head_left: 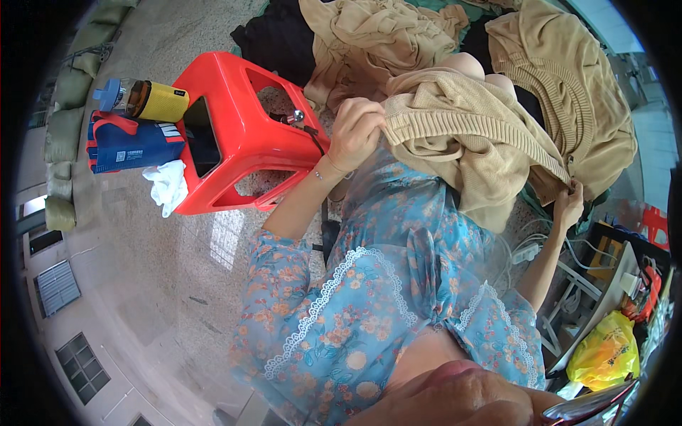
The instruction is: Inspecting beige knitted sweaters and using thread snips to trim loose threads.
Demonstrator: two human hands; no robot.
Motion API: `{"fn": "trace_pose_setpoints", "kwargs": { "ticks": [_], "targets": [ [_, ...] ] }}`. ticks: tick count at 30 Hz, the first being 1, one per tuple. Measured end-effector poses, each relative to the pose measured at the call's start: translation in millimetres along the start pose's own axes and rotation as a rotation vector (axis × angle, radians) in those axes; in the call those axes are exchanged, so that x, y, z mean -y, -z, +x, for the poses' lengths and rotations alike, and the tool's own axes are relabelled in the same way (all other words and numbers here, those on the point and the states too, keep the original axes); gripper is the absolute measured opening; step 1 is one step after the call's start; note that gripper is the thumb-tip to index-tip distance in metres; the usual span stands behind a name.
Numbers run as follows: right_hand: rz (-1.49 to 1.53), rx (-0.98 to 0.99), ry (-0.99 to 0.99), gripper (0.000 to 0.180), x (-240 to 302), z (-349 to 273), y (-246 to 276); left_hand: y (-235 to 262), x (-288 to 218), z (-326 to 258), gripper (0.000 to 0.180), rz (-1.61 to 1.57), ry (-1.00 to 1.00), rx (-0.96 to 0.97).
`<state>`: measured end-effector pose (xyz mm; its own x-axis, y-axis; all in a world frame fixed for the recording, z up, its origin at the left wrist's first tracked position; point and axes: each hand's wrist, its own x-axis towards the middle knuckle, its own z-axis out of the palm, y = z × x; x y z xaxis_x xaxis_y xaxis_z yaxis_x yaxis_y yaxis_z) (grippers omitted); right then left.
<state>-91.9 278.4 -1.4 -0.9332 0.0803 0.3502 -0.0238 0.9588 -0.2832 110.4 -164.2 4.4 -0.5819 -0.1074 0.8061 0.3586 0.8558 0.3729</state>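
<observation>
A tan knitted cardigan (472,153) lies across my lap, its ribbed edge band (469,126) stretched between my hands. My left hand (355,131) pinches the left end of that band, fingers closed. At the band's other end, lower on the right, my right hand (568,204) has its fingers closed on the knit. The loose body of the garment hangs in folds toward me. Close by my right hand lies another tan knitted garment (597,106) with a ribbed band and buttons.
Left of me stands a red plastic stool (245,135) with a dark phone (202,135), a yellow-sleeved bottle (163,101), a blue bag (135,145) and white tissue (167,186). Tan clothes (383,39) are heaped ahead. A yellow plastic bag (605,351) and cables (526,252) are on the right.
</observation>
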Motion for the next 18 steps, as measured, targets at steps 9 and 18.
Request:
{"fn": "trace_pose_setpoints", "kwargs": {
  "ticks": [9,18],
  "targets": [
    [0.059,0.054,0.019,0.023,-4.5,-4.8,-7.9,5.0,-5.6,-6.2,0.021,-0.038,0.012,0.122],
    [0.188,0.013,0.010,0.031,91.8,-38.2,45.6,-16.8,-15.5,-28.2,0.017,-0.645,1.148,-0.022]
  ]
}}
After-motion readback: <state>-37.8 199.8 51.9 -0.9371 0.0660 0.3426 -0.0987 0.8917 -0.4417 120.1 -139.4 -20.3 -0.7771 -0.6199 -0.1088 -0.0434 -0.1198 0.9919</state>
